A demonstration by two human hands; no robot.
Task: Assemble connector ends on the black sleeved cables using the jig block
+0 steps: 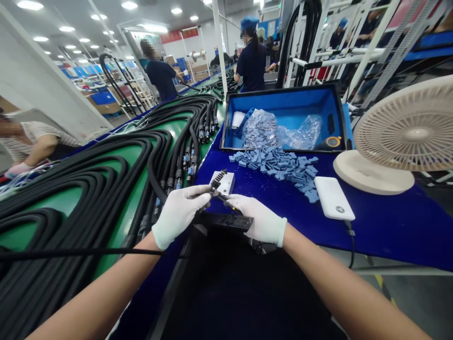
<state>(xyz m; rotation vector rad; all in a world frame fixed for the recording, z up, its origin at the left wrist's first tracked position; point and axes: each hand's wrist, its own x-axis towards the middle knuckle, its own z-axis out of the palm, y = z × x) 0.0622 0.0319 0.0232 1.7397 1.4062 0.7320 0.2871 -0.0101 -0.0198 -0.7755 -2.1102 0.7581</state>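
Note:
In white gloves, both my hands meet over the near edge of the blue-covered table. My left hand (182,210) is closed, its thumb and fingertips pinching a dark ridged connector (218,180). My right hand (261,218) is closed around the dark length running from that connector, near a small yellow mark. Just behind them sits a white block (228,183) with holes in its face. A flat black plate-like piece (226,221) lies below my hands, close to my body; what supports it is hidden.
Small blue clips (279,165) lie heaped before a blue bin (293,108) holding plastic bags. A white power bank (333,198) and a beige fan (375,174) stand right. Black corrugated cables (116,189) cover the green conveyor left. Several people work beyond.

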